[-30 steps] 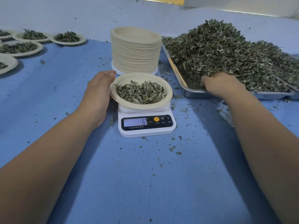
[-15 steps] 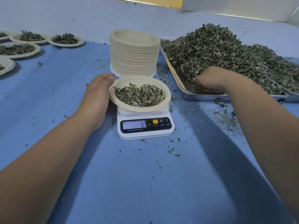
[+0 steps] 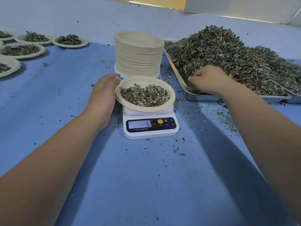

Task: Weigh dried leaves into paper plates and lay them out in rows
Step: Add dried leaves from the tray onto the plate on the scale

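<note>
We look down on a blue work surface [image 3: 146,185] that fills most of the frame. At the right, a metal tray [image 3: 195,97] holds a tall heap of dried leaves [image 3: 228,57], which spills toward the right edge of the frame.

Both bare forearms reach in from the bottom corners. Our right hand [image 3: 210,80] is at the near left corner of the tray, knuckles up and fingers curled down into the loose leaves. We cannot tell whether it has any pinched. Our left hand [image 3: 102,97] lies relaxed and fairly straight just left of the scale, its fingertips up against the rim of the plate there. It grips nothing that we can see.

In the upper middle stands a tall stack of paper plates [image 3: 138,57], just left of the tray. Directly below it in the frame sits a white kitchen scale [image 3: 151,134], its display [image 3: 139,124] reading 6. On the scale's platform rests one paper plate [image 3: 173,95] with a shallow layer of leaves [image 3: 145,95] in it — the portion being weighed.

In the upper left of the frame, filled plates [image 3: 71,46] lie in rows, well apart from the scale and partly cut off by the edge.

Leaf crumbs [image 3: 175,150] are scattered over the blue surface — thickest around the scale and below the tray.
</note>
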